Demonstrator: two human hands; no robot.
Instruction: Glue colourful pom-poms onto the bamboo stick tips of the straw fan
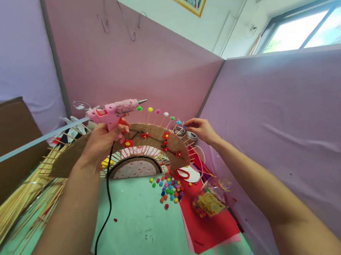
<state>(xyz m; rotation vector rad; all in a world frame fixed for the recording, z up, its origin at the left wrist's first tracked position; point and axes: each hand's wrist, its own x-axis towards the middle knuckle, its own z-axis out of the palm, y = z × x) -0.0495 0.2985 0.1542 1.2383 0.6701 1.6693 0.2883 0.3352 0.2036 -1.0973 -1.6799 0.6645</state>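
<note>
— What does the fan (pixel 146 141) look like?

— A half-round arch standing upright on the green worktop (pixel 141 225), against the pink partition. A wide brown burlap band curves over it, with red felt flowers (pixel 166 135) and a dark twig line across the band. Thin wooden sticks (pixel 56 151) radiate out beyond the band, and several of the upper ones carry a small pompom (pixel 150 109) at the tip: green, yellow, pink, white. Under the band sits a smaller arch of white fabric with red dots.

— And the hands?

— The left hand (pixel 103 142) has its fingers wrapped tight around a pink glue gun (pixel 113 112), nozzle pointing right just above the fan's top; its black cord hangs down to the worktop. The right hand (pixel 201 128) reaches to the fan's right edge, fingers pinched together on a blue pompom (pixel 180 122) at a stick tip.

— Anything near the fan?

— Loose coloured pompoms (pixel 169 187) lie just in front, beside red paper (pixel 210 226) with a tipped clear jar (pixel 210 199) on it.
</note>
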